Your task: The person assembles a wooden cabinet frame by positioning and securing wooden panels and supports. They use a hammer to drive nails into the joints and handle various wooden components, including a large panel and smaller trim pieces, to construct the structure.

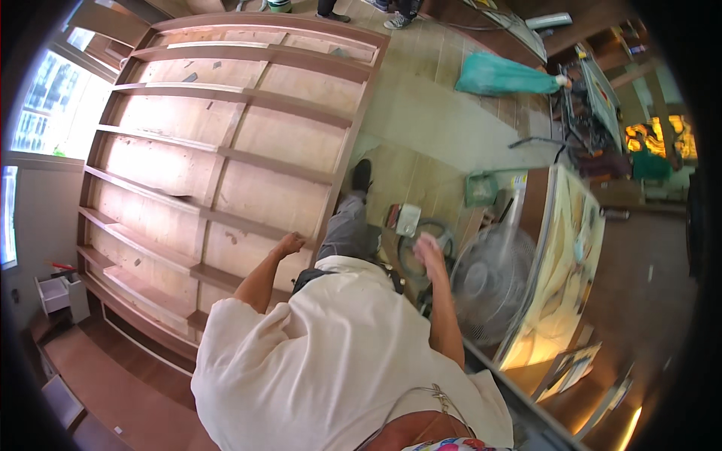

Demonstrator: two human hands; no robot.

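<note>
My left hand (289, 243), its fingers curled in with nothing visible in them, hovers over the near right part of a large brown wooden frame (335, 179). Pale panels fill the frame between its crossbars, and it spreads over the floor to my left. On the other side my right hand (429, 252) is raised and smeared by motion, so its fingers cannot be read. It is nearest to a standing fan (492, 278) and the fan's round dark base (416, 272). Whether the right hand holds anything does not show.
A small white container (408, 220) stands beyond my right hand. Farther off are a green crate (481, 188) and a teal sack (504, 75). A film-covered panel (560, 263) stands right of the fan. Other people's feet (398, 20) show at the far edge.
</note>
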